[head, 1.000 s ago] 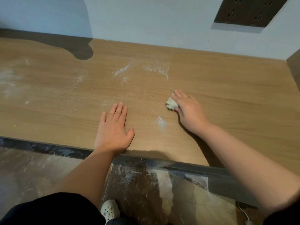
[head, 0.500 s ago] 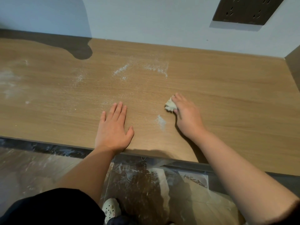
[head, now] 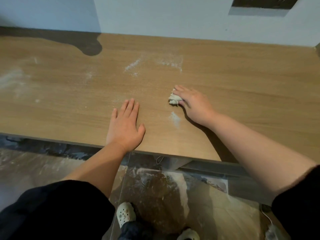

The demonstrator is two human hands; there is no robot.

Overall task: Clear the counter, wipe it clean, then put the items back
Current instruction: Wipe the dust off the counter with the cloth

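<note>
Floor (head: pixel 34 170) below the left hand (head: pixel 124 125) shows white dust. Left hand lies flat, fingers straight, braced on the counter (head: pixel 242 84) at its front edge. Just right of it: small powder patch (head: pixel 174 118). Past that, right hand (head: pixel 194 104) curled over a crumpled rag (head: pixel 174 99); thumb is hidden, so probably a pinch. Farther back: powder streaks (head: pixel 135 66), unwiped.

Risk: dragging the rag toward the edge dumps powder on the floor, and a small wad may just smear.

Socket panel (head: pixel 263 2), far right: no readable text.

Counter (head: pixel 242 80) tan wood-grain, white powder streaks (head: pixel 174 118); rag (head: pixel 173 99) off-white; wall (head: pixel 164 16) pale blue-grey; sleeves (head: pixel 57 210) black.
</note>
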